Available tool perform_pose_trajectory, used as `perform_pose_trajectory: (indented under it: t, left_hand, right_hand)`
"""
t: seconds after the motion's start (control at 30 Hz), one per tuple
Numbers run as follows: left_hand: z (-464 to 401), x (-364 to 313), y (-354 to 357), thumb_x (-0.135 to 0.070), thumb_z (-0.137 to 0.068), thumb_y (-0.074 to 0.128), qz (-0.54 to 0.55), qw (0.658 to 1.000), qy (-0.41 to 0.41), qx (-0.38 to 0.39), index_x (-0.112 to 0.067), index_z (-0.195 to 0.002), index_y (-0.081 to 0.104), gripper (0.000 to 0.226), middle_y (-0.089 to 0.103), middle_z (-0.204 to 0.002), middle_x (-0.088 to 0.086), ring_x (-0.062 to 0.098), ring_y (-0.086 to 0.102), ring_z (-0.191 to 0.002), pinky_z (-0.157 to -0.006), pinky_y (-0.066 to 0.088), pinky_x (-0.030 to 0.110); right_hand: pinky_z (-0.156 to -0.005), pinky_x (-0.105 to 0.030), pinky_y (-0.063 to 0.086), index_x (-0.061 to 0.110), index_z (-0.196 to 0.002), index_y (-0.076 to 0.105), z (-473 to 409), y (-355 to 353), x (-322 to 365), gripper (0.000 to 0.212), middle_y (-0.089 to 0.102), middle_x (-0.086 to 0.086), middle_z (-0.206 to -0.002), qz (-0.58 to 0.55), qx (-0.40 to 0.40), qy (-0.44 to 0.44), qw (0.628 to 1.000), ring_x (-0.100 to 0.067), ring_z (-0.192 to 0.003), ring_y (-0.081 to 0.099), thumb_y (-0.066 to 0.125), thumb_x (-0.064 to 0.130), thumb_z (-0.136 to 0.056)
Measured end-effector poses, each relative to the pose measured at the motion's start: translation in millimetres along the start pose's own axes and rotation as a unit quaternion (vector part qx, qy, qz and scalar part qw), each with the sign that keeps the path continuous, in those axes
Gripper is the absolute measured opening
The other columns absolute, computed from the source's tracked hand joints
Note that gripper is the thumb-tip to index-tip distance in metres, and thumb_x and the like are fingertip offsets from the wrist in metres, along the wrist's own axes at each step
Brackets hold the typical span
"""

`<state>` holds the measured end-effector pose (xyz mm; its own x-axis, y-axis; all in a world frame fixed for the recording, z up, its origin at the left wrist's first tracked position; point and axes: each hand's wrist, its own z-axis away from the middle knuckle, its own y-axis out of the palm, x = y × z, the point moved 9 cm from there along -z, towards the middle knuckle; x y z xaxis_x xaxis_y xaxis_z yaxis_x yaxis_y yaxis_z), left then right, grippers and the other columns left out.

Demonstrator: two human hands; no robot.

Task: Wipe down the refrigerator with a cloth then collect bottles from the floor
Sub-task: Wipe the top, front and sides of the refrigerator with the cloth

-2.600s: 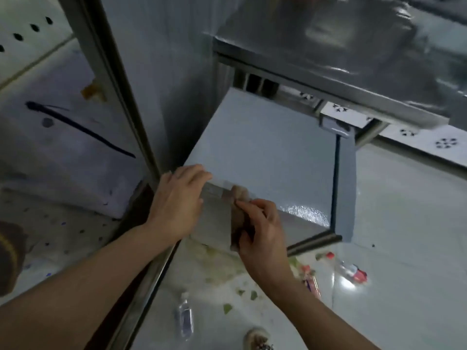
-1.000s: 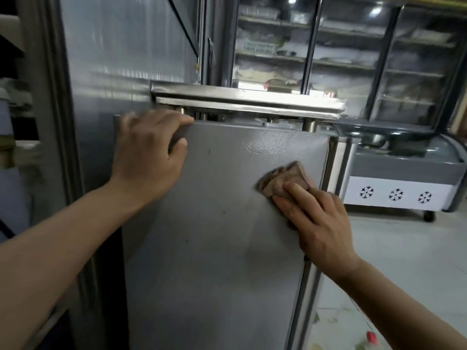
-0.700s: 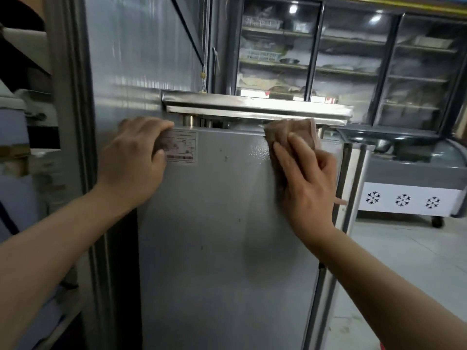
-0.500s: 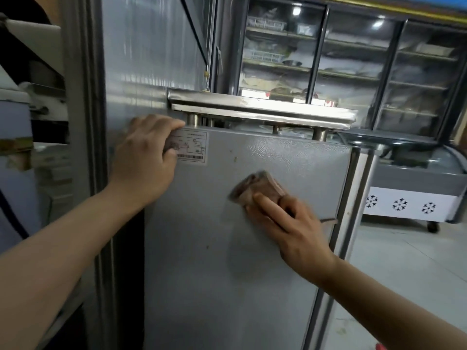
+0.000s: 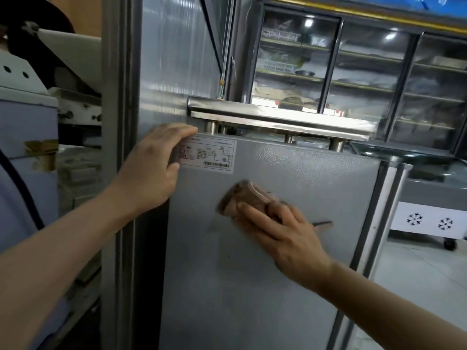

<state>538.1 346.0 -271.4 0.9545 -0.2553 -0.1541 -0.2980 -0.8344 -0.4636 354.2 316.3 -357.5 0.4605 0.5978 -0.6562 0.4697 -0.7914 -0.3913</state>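
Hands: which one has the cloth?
The right hand, fingers pressing the brown cloth flat against the grey refrigerator panel. The left hand only grips the panel's upper-left edge beside the label.

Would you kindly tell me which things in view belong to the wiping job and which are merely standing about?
In use:
- refrigerator panel
- brown cloth, pressed by the right hand
- left hand, gripping the panel's upper left corner

Standing about:
- label sticker
- steel shelf
- glass display cabinets
- chest freezer

You'll find a white label [image 5: 207, 155] with a barcode on the refrigerator [image 5: 278, 248] panel; its print is too small to read.
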Motion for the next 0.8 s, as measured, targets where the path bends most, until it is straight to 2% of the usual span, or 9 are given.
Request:
perform_pose_trajectory:
  t: [0.1,0.23,0.33,0.4,0.47,0.53,0.57,0.7,0.8]
  left_hand:
    - [3,0,3,0.010,-0.076,0.060,0.020,1.000,0.010,0.018,-0.019,-0.140,0.038,0.073,0.041,-0.144,-0.002,0.004,0.030,-0.128,-0.108,0.021,0.023]
    - [5,2,6,0.009,-0.077,0.062,0.022,0.999,0.016,0.017,-0.019,-0.142,0.035,0.076,0.036,-0.148,-0.004,-0.002,0.023,-0.129,-0.109,0.016,0.018]
    - [8,9,2,0.008,-0.078,0.062,0.040,0.999,0.001,0.017,-0.019,-0.143,0.034,0.076,0.034,-0.149,-0.006,-0.004,0.023,-0.130,-0.107,0.013,0.010]
    - [13,17,0,0.007,-0.080,0.061,0.078,0.996,-0.029,0.029,-0.022,-0.143,0.031,0.076,0.036,-0.147,-0.008,-0.001,0.032,-0.130,-0.107,0.022,0.015]
    - [21,23,1,0.006,-0.081,0.060,0.127,0.989,-0.054,0.054,-0.027,-0.143,0.028,0.078,0.039,-0.141,-0.015,-0.007,0.042,-0.119,-0.099,0.032,0.010]
    - [28,25,4,0.006,-0.082,0.060,0.158,0.983,-0.064,0.070,-0.031,-0.143,0.027,0.079,0.040,-0.131,-0.022,-0.018,0.046,-0.106,-0.087,0.034,-0.001]
    - [31,27,5,0.006,-0.082,0.060,0.163,0.982,-0.068,0.073,-0.032,-0.143,0.026,0.080,0.041,-0.128,-0.022,-0.019,0.047,-0.102,-0.083,0.036,-0.002]
    - [39,39,5,0.005,-0.082,0.060,0.158,0.982,-0.084,0.067,-0.034,-0.143,0.025,0.080,0.054,-0.122,-0.014,-0.004,0.056,-0.105,-0.088,0.040,0.012]
    - [45,47,-3,0.004,-0.082,0.059,0.139,0.985,-0.091,0.045,-0.032,-0.141,0.028,0.077,0.059,-0.118,-0.012,-0.002,0.058,-0.101,-0.083,0.038,0.009]
  right_hand:
    - [-0.082,-0.038,0.038,0.020,-0.124,0.063,-26,-7,-13,0.043,0.059,0.000,-0.131,0.011,-0.015,0.005,1.000,-0.028,-0.096,0.043,0.036,0.016,-0.092]
    - [-0.082,-0.038,0.034,0.020,-0.129,0.060,-66,-12,-36,0.041,0.055,-0.002,-0.136,0.016,-0.093,0.145,0.985,-0.029,-0.102,0.043,0.050,0.015,-0.089]
    - [-0.082,-0.037,0.036,0.016,-0.128,0.061,-52,6,2,0.042,0.055,-0.004,-0.136,-0.002,-0.063,0.080,0.995,-0.030,-0.099,0.044,0.044,0.014,-0.089]
    - [-0.082,-0.037,0.046,0.017,-0.125,0.063,-37,14,26,0.043,0.058,-0.003,-0.133,-0.005,-0.021,0.007,1.000,-0.029,-0.096,0.047,0.034,0.012,-0.093]
    - [-0.080,-0.039,0.051,0.018,-0.123,0.064,-42,12,30,0.045,0.060,-0.002,-0.130,0.003,0.002,-0.029,1.000,-0.030,-0.094,0.054,0.031,0.012,-0.092]
    - [-0.081,-0.038,0.047,0.019,-0.122,0.064,-66,4,20,0.044,0.061,-0.002,-0.128,0.012,-0.014,-0.019,1.000,-0.029,-0.097,0.055,0.035,0.015,-0.090]
    - [-0.082,-0.037,0.041,0.019,-0.123,0.064,-83,-2,11,0.042,0.061,-0.002,-0.129,0.017,-0.032,0.003,0.999,-0.028,-0.100,0.049,0.038,0.016,-0.090]
    - [-0.082,-0.038,0.034,0.018,-0.123,0.063,-117,-5,-7,0.035,0.056,-0.003,-0.134,0.032,-0.078,0.075,0.994,-0.029,-0.105,0.041,0.047,0.016,-0.091]
    - [-0.082,-0.038,0.033,0.015,-0.124,0.062,-96,12,22,0.039,0.055,-0.005,-0.136,0.022,-0.053,0.021,0.998,-0.031,-0.108,0.041,0.041,0.016,-0.091]
